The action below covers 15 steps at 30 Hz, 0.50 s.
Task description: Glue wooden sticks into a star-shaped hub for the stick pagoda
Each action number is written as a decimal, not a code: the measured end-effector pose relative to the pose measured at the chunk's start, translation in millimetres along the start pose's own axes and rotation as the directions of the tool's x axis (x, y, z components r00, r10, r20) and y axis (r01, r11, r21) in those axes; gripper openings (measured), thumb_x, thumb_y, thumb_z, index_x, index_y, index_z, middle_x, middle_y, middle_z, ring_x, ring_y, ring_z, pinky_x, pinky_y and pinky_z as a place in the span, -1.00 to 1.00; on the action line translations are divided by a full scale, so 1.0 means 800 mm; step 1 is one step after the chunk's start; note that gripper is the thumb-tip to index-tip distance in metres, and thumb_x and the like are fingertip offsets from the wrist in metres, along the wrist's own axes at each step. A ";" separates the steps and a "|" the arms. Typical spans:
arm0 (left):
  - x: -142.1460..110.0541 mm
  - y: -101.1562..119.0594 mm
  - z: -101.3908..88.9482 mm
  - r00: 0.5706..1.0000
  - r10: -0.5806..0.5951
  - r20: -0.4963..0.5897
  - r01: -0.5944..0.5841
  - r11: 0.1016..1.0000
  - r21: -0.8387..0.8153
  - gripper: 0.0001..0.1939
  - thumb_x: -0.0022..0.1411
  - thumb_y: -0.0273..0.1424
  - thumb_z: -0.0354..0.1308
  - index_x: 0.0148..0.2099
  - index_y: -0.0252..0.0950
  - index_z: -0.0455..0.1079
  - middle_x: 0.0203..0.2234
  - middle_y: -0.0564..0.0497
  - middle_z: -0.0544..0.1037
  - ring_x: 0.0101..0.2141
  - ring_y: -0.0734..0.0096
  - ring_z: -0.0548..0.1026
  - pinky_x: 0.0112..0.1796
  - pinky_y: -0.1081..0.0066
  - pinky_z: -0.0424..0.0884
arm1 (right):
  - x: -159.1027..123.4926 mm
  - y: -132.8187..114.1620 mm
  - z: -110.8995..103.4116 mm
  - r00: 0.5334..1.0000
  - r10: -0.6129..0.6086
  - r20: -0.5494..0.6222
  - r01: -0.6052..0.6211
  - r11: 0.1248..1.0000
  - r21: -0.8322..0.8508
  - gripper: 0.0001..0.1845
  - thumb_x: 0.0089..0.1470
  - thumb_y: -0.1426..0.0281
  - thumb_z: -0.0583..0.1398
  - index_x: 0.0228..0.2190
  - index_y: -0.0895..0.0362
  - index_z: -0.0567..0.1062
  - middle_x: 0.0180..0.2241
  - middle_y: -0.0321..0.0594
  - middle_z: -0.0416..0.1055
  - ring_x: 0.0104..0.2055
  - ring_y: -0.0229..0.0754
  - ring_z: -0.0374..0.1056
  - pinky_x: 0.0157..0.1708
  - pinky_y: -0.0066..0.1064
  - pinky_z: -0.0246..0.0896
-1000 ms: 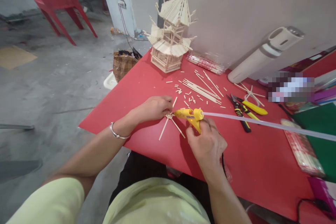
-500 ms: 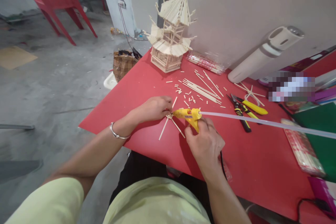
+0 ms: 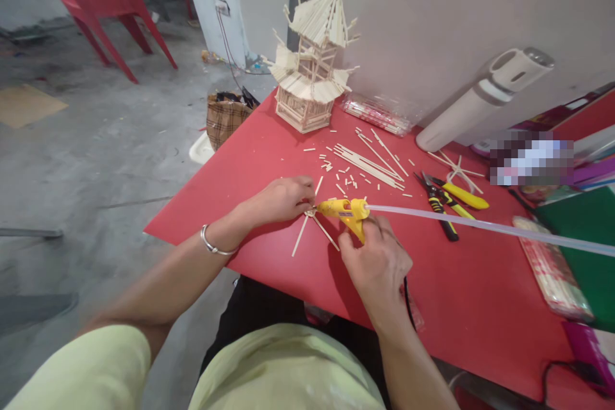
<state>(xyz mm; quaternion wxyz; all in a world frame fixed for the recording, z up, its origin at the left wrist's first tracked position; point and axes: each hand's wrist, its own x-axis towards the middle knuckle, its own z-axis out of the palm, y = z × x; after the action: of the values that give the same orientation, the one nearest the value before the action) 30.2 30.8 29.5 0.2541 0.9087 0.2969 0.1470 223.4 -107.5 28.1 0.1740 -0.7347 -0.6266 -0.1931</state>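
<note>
Glue gun [image 3: 355,209] in the curled right hand [image 3: 378,256] points toward the left hand [image 3: 288,197].

Yellow glue gun [image 3: 342,208], translucent glue stick [image 3: 446,218] projecting rearward, points at the hub of pale sticks [image 3: 311,213] radiating on a red table [image 3: 480,295].

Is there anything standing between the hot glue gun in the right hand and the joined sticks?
Nothing visible does: the right hand holds the hot glue gun with its nozzle at the centre of the joined sticks, close beside the left hand.
</note>
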 end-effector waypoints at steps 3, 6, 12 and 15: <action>0.000 0.000 0.001 1.000 -0.009 -0.008 0.009 1.000 0.002 -0.82 0.28 -0.48 0.07 -0.32 -0.31 0.50 -0.27 -0.02 0.49 -0.38 0.47 0.42 -0.32 0.44 0.30 | -0.001 0.000 0.002 1.000 0.005 0.009 -0.005 1.000 0.005 -0.71 0.11 0.29 0.17 -0.16 0.14 0.54 -0.28 -0.16 0.51 -0.41 -0.24 0.31 -0.44 -0.40 -0.02; 0.000 0.000 0.001 1.000 -0.014 -0.007 0.014 1.000 0.006 -0.83 0.25 -0.49 0.08 -0.33 -0.31 0.50 -0.28 -0.02 0.49 -0.41 0.49 0.40 -0.34 0.45 0.29 | -0.001 0.000 0.004 1.000 0.012 0.012 -0.012 1.000 0.005 -0.71 0.11 0.28 0.18 -0.16 0.14 0.54 -0.26 -0.16 0.51 -0.43 -0.25 0.30 -0.45 -0.40 -0.03; 0.000 0.000 0.004 1.000 -0.008 -0.019 0.008 0.999 0.041 -0.81 0.23 -0.49 0.08 -0.34 -0.31 0.53 -0.32 -0.02 0.50 -0.42 0.47 0.40 -0.37 0.44 0.26 | 0.000 -0.003 0.003 1.000 0.011 0.007 -0.011 1.000 -0.007 -0.72 0.10 0.27 0.19 -0.18 0.14 0.54 -0.28 -0.19 0.53 -0.43 -0.25 0.32 -0.45 -0.40 -0.04; -0.001 0.000 0.004 1.000 0.008 -0.026 -0.006 0.999 0.051 -0.79 0.23 -0.48 0.08 -0.36 -0.31 0.53 -0.34 -0.02 0.50 -0.42 0.46 0.40 -0.38 0.44 0.26 | 0.000 -0.003 0.002 1.000 -0.003 0.000 0.003 1.000 -0.017 -0.73 0.11 0.27 0.19 -0.18 0.14 0.53 -0.26 -0.18 0.54 -0.43 -0.24 0.34 -0.45 -0.40 -0.03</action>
<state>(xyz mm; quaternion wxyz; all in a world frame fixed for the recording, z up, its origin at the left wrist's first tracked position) 30.9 28.9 27.0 0.2266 0.9139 0.3006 0.1522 221.1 -106.4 26.6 0.1673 -0.7351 -0.6263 -0.1986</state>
